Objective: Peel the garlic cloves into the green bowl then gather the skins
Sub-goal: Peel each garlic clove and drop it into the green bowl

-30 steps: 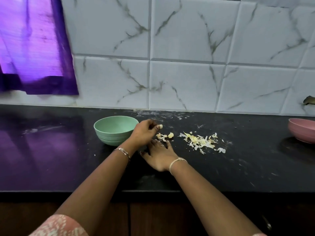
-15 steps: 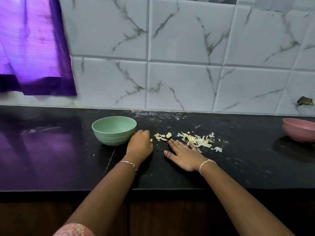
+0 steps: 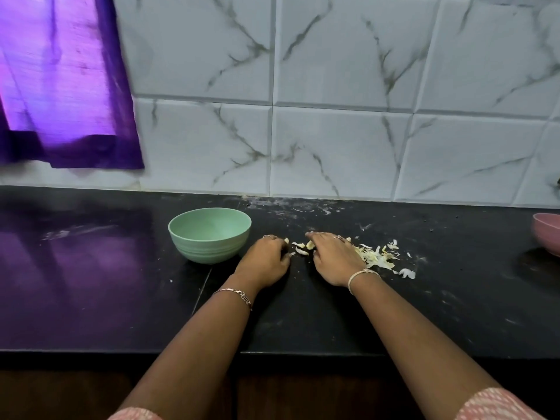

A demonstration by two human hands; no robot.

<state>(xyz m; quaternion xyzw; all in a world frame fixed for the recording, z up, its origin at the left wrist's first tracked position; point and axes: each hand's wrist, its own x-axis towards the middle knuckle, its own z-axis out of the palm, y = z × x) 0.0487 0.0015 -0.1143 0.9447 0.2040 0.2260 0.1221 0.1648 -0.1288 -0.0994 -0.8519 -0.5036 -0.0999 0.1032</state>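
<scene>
Left hand point(image 3: 263, 262) rests knuckles-up on the black counter point(image 3: 91, 298) just right of the green bowl point(image 3: 209, 234). Its fingers curl inward toward a few loose garlic skins point(image 3: 301, 249); whether it grips any of them cannot be told. Right hand point(image 3: 335, 257), farther right of the bowl, lies palm down with fingers straight, holding nothing, its outer edge touching the bigger heap of skins point(image 3: 380, 256). The loose garlic skins lie between the two hands. A pink bowl point(image 3: 548, 237) stands well apart, far right of the green bowl. A purple curtain point(image 3: 60, 86) hangs above and to the left of the green bowl.
</scene>
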